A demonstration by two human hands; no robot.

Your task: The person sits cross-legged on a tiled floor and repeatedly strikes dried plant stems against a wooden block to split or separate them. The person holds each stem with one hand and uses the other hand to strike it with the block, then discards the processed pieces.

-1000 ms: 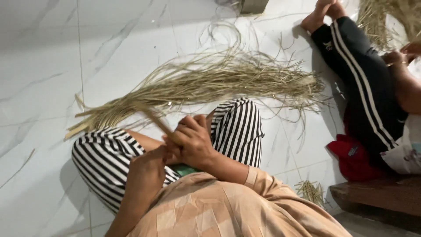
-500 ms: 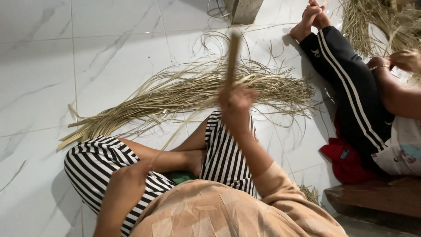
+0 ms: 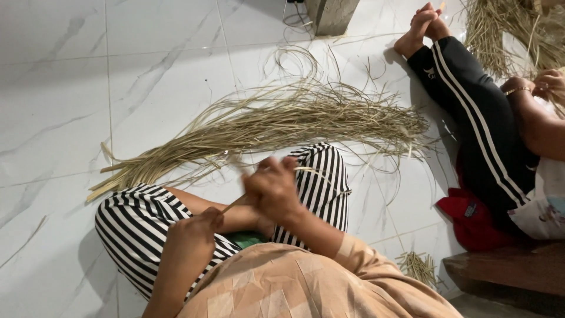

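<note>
Now lowered again: right hand point(image 3: 273, 187) down over the lap, fingers curled around a thin reed strip point(image 3: 235, 204), no longer raised overhead. Left hand point(image 3: 197, 227) closed on the strip's lower end. Beyond the striped knees, reed bundle point(image 3: 282, 121) unmoved on the floor point(image 3: 59, 88).

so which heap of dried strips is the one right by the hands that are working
The long fanned bundle on the white floor, just beyond the striped knees and nearest the right hand. The heap at top right lies by another person; the small clump sits beside the wooden bench.
</note>
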